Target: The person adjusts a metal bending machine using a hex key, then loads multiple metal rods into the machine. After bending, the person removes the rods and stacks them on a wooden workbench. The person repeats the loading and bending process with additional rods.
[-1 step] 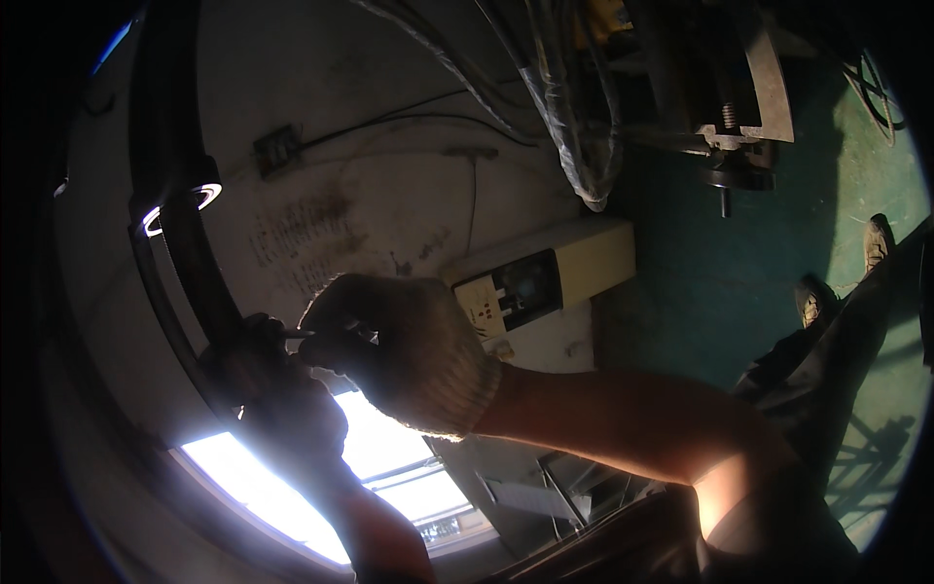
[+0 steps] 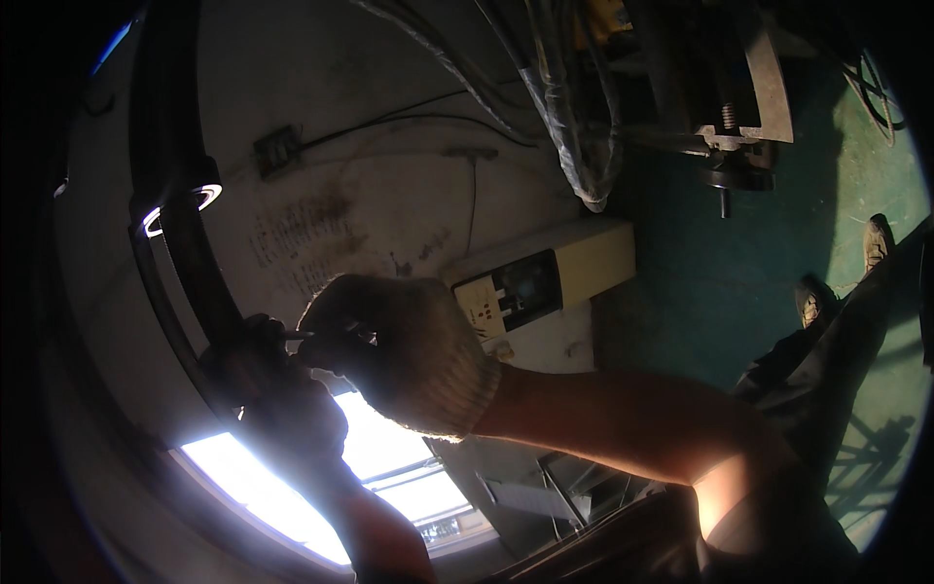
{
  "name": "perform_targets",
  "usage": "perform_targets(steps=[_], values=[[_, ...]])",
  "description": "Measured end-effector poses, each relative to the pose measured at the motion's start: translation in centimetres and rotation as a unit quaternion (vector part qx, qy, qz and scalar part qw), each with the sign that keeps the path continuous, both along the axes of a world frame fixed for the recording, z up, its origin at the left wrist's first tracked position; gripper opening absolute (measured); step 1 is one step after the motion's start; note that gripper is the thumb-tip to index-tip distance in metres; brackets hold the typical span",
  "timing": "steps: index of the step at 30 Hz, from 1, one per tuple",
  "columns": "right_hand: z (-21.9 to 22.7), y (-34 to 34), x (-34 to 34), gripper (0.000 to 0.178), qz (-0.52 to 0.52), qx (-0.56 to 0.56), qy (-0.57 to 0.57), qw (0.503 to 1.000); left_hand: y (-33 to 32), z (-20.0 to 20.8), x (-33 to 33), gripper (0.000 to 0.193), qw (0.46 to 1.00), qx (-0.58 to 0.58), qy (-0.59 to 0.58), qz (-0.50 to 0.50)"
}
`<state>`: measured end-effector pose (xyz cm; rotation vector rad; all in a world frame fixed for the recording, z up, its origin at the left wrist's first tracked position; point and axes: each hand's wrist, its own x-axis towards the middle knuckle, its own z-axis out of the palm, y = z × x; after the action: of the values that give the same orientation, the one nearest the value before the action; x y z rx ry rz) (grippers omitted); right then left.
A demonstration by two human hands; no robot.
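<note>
Fingers of the gloved right hand (image 2: 389, 350) are curled together, pinching a thin metal pin (image 2: 297, 335) that pokes left toward the dark hoop (image 2: 180, 253). The left hand (image 2: 277, 389), in shadow, is wrapped tight around that hoop just below the pin. Behind them, a cream control box (image 2: 545, 277) sits on the stained wall (image 2: 370, 185), over a bright window (image 2: 389, 467).

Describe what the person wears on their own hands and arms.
The right hand wears a pale knitted work glove with a ribbed cuff; its forearm is bare, with no sleeve. The left hand is backlit and dark, seemingly gloved too; its sleeve cannot be made out.
</note>
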<state>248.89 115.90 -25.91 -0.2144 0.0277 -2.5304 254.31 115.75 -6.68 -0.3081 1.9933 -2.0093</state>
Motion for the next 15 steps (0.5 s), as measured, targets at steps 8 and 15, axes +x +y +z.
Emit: perform_targets(steps=[8,15], values=[[-0.4,0.7,-1.3,0.027,-0.147,0.192,0.271,0.932,-0.4,-0.2,0.8,0.028,0.999,-0.031,0.026,0.015],[0.2,0.2,-1.1,0.017,-0.138,0.127,0.201,0.962,-1.5,-1.0,1.6,0.026,0.995,-0.097,-0.021,0.016]])
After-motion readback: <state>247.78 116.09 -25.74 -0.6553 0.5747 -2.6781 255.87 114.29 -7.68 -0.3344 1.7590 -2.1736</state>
